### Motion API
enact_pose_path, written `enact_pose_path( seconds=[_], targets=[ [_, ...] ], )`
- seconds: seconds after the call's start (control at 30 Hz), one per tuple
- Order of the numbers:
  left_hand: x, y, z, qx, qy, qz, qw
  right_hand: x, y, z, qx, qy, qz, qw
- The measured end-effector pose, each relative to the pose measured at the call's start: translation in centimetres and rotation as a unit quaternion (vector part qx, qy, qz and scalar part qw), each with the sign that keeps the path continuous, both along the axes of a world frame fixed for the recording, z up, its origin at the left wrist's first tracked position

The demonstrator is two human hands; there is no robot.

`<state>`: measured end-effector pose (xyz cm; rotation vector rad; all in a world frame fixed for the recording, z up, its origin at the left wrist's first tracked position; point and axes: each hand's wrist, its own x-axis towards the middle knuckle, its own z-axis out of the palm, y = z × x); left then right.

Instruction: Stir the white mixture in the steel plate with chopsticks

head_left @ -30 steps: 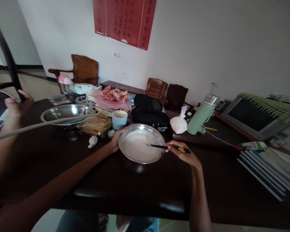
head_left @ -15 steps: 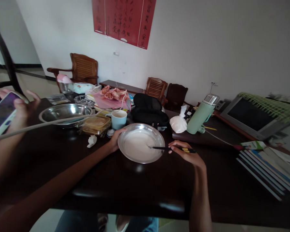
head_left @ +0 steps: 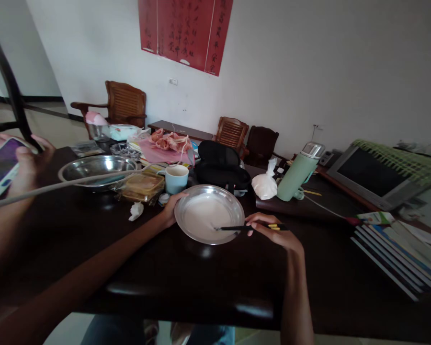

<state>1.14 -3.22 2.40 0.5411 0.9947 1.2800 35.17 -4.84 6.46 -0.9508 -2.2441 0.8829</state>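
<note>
A shallow metal bowl (head_left: 239,211) stands on the dark table, with a smooth whitish mixture (head_left: 206,213) in it. My left hand (head_left: 172,208) grips the bowl's left rim. In my right hand (head_left: 269,229) is a pair of dark chopsticks (head_left: 235,228) with gold-coloured ends, held nearly level across the bowl's right rim. Their tips dip into the mixture, right of and below its middle. A light blue mug (head_left: 176,179) and a plastic box of yellowish food (head_left: 142,186) stand close behind my left hand.
Another person's hand (head_left: 30,165) holds a phone (head_left: 2,167) at the left, with a cable crossing above the table. Around the bowl are a larger metal basin (head_left: 68,179), a black case (head_left: 219,175), a tied bag of white powder (head_left: 265,186), a green thermos (head_left: 297,175) and stacked books (head_left: 398,258).
The chopstick tips have moved left and slightly toward me through the mixture, and my right hand has shifted the same way. My left hand stays on the rim.
</note>
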Motion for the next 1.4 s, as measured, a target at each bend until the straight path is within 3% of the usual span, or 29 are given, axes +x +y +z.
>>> enact_pose_path(
  seconds=[0.13,0.23,0.33,0.43,0.57,0.7,0.8,0.9,1.0,1.07,1.17,1.27,1.4],
  targets=[
    [0.3,-0.3,0.5,0.000,-0.002,0.012,1.000,-3.0,0.2,-1.5,0.015,0.016,0.033,0.999],
    [0.4,-0.6,0.9,-0.009,0.002,0.013,1.000,-3.2,0.8,-2.3,0.056,0.014,-0.041,0.997],
    [0.4,-0.7,1.1,-0.029,0.011,0.018,0.999,-0.8,1.0,-1.8,0.064,0.002,-0.090,0.994],
    [0.4,-0.8,1.2,-0.035,0.010,0.025,0.999,0.8,0.7,-0.9,0.038,0.001,-0.042,0.998],
    [0.7,-0.9,1.6,-0.007,-0.010,0.017,1.000,-1.6,0.4,-1.6,0.015,0.019,0.011,1.000],
    [0.7,-0.9,1.6,-0.012,-0.005,0.010,1.000,-3.1,0.7,-2.6,0.056,0.018,-0.056,0.997],
    [0.5,-0.9,1.3,-0.026,0.007,0.010,1.000,-0.8,0.9,-2.2,0.072,0.014,-0.113,0.991],
    [0.4,-0.9,1.2,-0.035,0.012,0.018,0.999,0.9,0.6,-1.2,0.046,0.011,-0.073,0.996],
    [0.6,-1.0,1.6,-0.030,0.012,0.020,0.999,-0.8,0.3,-1.4,0.020,0.020,-0.001,1.000],
    [0.8,-1.1,1.8,-0.010,0.008,0.018,1.000,-2.7,0.4,-2.0,0.020,0.024,0.009,0.999],
    [0.8,-1.1,1.8,0.008,0.005,0.006,1.000,-3.8,0.8,-2.7,0.038,0.032,-0.045,0.998],
    [0.6,-1.0,1.4,-0.010,0.012,0.005,1.000,-1.8,1.0,-2.0,0.044,0.043,-0.118,0.991],
    [0.5,-1.0,1.2,-0.009,0.013,0.010,1.000,-0.1,0.6,-0.9,-0.024,0.033,-0.068,0.997]
  ],
)
